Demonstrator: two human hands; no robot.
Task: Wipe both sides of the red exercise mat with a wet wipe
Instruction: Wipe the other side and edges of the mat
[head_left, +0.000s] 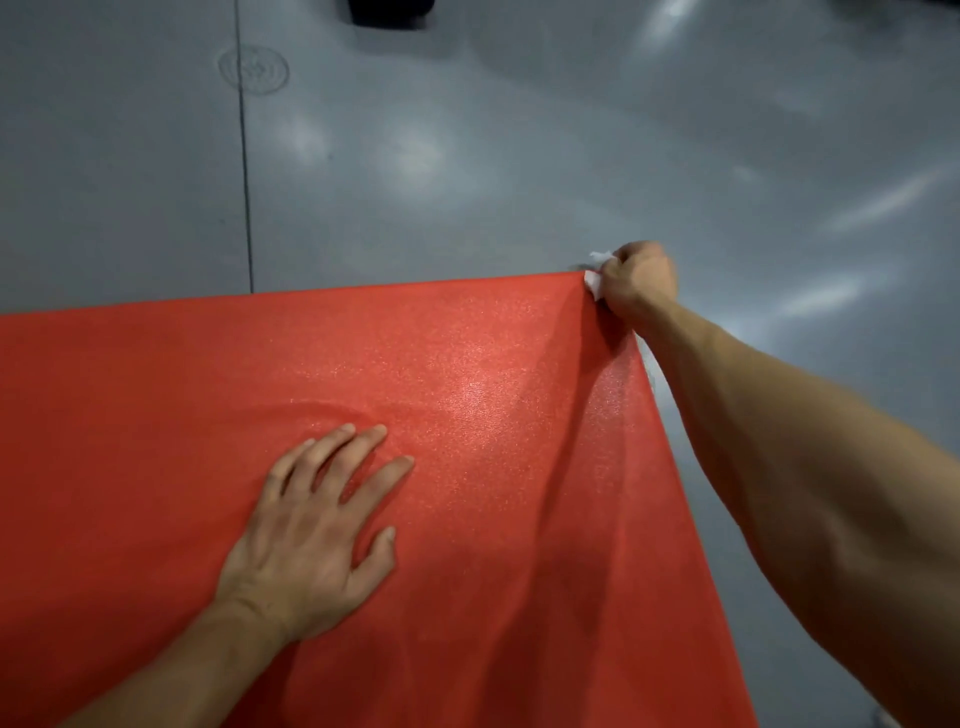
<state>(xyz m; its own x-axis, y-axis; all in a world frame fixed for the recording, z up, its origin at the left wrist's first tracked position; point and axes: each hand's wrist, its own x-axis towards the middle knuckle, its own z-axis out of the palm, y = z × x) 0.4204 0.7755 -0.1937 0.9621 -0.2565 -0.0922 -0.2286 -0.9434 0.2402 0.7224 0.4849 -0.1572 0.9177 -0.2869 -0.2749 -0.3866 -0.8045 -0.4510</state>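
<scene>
The red exercise mat (208, 374) lies spread on the grey floor and fills the lower left of the head view. My left hand (317, 535) presses flat on it, fingers straight and spread. At the mat's far right corner my right hand (639, 280) is curled around a crumpled white wet wipe (595, 280) and grips the corner with it. That corner is lifted a little, and folds run down the mat's right side from it.
Grey glossy floor (467, 156) surrounds the mat, with a dark seam (244, 171) running away on the left and a round embossed mark (253, 68) near it. A black object (390, 11) sits at the top edge.
</scene>
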